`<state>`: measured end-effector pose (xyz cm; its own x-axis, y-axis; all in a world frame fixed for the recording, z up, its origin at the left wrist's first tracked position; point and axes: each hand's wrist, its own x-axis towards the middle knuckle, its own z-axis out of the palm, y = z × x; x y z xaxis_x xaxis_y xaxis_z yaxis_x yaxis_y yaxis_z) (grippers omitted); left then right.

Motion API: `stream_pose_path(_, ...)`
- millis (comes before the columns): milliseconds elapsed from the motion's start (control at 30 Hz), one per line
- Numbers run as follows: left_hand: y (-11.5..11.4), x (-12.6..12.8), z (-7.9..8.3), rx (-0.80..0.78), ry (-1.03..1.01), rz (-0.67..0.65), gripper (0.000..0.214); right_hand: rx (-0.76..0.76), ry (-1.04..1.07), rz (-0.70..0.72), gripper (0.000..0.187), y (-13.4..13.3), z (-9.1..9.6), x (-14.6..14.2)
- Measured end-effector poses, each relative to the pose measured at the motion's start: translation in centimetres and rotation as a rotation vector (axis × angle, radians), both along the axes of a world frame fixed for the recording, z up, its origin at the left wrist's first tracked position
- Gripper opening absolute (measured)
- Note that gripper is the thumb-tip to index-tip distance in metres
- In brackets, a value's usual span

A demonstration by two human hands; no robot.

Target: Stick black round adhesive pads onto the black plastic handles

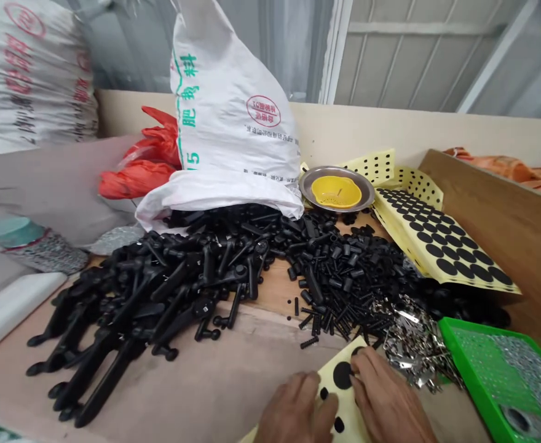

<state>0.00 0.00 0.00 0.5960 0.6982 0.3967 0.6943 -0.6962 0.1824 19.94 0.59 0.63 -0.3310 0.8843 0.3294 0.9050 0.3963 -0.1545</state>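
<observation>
A pale yellow backing sheet (351, 404) with round black stickers lies at the front of the table, under both my hands. My left hand (293, 409) holds the sheet's left side, fingers curled and thumb bent near a small black dot. At the sheet's right side, my right hand (385, 397) has its fingers pressed together beside a large black round sticker (343, 375). Its fingertips partly cover another round sticker at the top edge. Whether a sticker is lifted there, I cannot tell. Small metal clips (413, 344) are heaped just beyond my right hand.
Black plastic handles (160, 289) pile up on the left, small black tubes and pegs (339, 271) in the middle. A green tray (477, 384) of small metal parts stands right. Behind are a white sack (233, 104), a metal bowl (367, 195) and more sticker sheets (436, 237).
</observation>
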Motion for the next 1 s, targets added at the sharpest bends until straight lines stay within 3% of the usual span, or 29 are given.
stream_pose_path(100,1.6,2.0,-0.2,0.018,0.092,-0.019,0.023,0.008,-0.003,0.012,0.015,-0.2,0.0,0.4)
stream_pose_path(233,2.1,2.5,-0.4,-0.052,0.169,-0.042,0.036,0.005,-0.019,0.033,0.021,0.1,-0.2,0.4)
stream_pose_path(533,2.2,2.7,-0.6,-0.048,0.174,-0.045,0.034,-0.099,0.131,0.086,0.017,-0.1,1.3,0.2)
stream_pose_path(667,2.1,2.8,-0.3,-0.070,0.176,-0.037,0.039,-0.059,0.139,0.039,0.018,0.3,1.4,0.4)
stream_pose_path(833,2.1,2.7,-0.1,-0.042,0.178,-0.035,0.031,-0.014,0.097,0.083,0.019,0.5,1.4,-0.5)
stream_pose_path(1000,1.8,2.6,-0.7,0.036,0.160,-0.019,0.026,-0.138,0.235,0.140,0.018,-0.1,0.8,-0.6)
